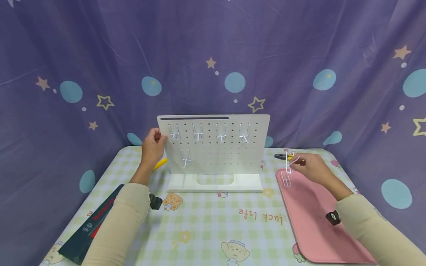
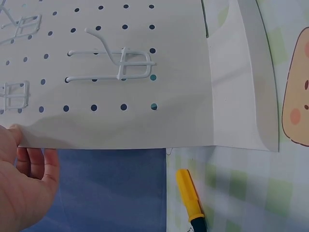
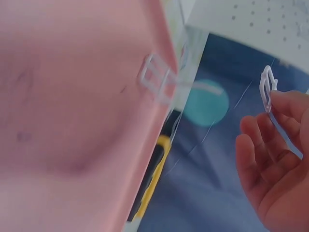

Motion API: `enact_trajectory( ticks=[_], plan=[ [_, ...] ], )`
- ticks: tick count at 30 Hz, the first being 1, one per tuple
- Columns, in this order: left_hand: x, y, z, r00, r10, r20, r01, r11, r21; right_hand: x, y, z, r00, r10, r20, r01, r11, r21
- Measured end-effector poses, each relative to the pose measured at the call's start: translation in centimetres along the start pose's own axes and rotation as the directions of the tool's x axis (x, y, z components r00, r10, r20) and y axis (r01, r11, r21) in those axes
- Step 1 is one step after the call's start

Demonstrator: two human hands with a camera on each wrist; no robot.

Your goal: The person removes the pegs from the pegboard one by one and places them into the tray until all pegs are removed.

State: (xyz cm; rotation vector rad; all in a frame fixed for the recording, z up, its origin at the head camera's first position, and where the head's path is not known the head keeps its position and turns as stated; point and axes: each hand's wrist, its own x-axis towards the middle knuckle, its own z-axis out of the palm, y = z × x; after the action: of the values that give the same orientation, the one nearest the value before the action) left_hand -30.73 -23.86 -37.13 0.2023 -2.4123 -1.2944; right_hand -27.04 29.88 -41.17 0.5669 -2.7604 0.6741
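A white pegboard (image 1: pixel 216 155) stands upright on its base, with several white wire hooks (image 1: pixel 198 132) in its upper rows and one hook (image 1: pixel 186 159) lower at the left. My left hand (image 1: pixel 154 146) grips the board's left edge, thumb on the front face and fingers behind, as the left wrist view also shows. Over the far left corner of the pink tray (image 1: pixel 319 221), my right hand (image 1: pixel 311 168) pinches a white pegboard hook (image 3: pixel 267 89) between thumb and fingers. Another white hook (image 1: pixel 285 179) lies in the tray below it.
Pliers (image 1: pixel 281 156) with yellow-and-black handles lie just behind the tray. Left of the board is a yellow-handled tool (image 1: pixel 160 164). A dark Bosch pouch (image 1: pixel 93 225) rests at the table's left edge, partly under the left sleeve. A purple curtain (image 1: pixel 213 55) hangs behind the checked tablecloth (image 1: pixel 199 229).
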Motion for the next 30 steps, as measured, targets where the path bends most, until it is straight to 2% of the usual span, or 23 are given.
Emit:
enact_trajectory(
  ticks=[8,14,21,30],
  plan=[
    [0.0,0.0,0.0,1.0,0.002,0.006,-0.002,1.0,-0.001,-0.4,3.3,-0.4,0.999,0.029,0.016,-0.028,0.998,-0.055],
    [0.1,0.0,-0.1,1.0,0.013,-0.001,-0.013,1.0,0.007,-0.8,5.4,0.3,0.989,0.074,0.131,-0.068,0.996,-0.05],
    [0.2,-0.1,0.0,1.0,0.002,0.008,-0.002,1.0,0.018,-1.5,6.1,1.4,0.961,0.103,0.257,-0.096,0.995,-0.039],
    [0.2,-0.1,0.0,1.0,-0.003,0.008,0.003,1.0,0.019,-1.7,6.9,2.2,0.94,0.114,0.322,-0.092,0.992,-0.084]
  ],
)
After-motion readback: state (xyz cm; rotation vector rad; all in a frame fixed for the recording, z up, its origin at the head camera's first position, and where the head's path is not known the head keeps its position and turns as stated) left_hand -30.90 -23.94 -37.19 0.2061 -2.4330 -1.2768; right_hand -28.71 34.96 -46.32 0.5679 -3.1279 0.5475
